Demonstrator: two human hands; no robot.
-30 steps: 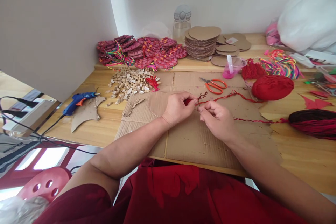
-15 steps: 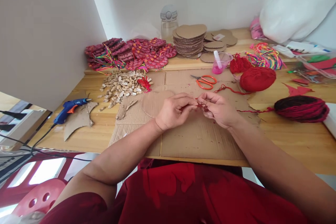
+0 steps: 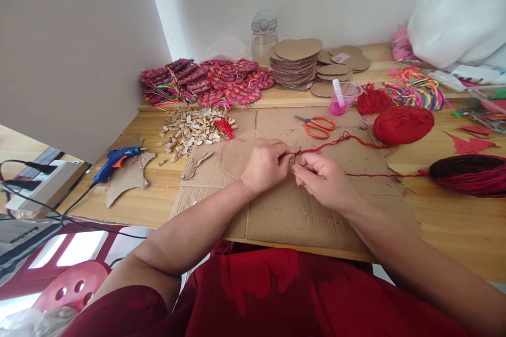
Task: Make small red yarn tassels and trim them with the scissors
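Note:
My left hand (image 3: 269, 166) is closed in a pinch on red yarn (image 3: 322, 146) above the cardboard sheet (image 3: 284, 216). That strand runs back to a red yarn ball (image 3: 403, 125). Small dark bits of yarn show at the left fingertips. Close beside it, my right hand (image 3: 320, 178) pinches with thumb and forefinger; the yarn in it is mostly hidden by the fingers. A thin dark-red strand (image 3: 379, 175) leads from behind the right hand to a black and dark-red yarn ball (image 3: 468, 175). Orange-handled scissors (image 3: 318, 126) lie beyond my hands.
Peanut shells (image 3: 193, 129) and a blue glue gun (image 3: 114, 163) are at left. Decorated red pieces (image 3: 229, 81), a stack of cardboard shapes (image 3: 296, 60) and a bottle (image 3: 264, 37) stand behind. A pink-stained cup (image 3: 343, 97) is near the scissors.
My fingertips have come slightly apart, and the right hand has turned and lowered a little. More of the red strand now shows stretched beyond the fingers. The view has shifted slightly.

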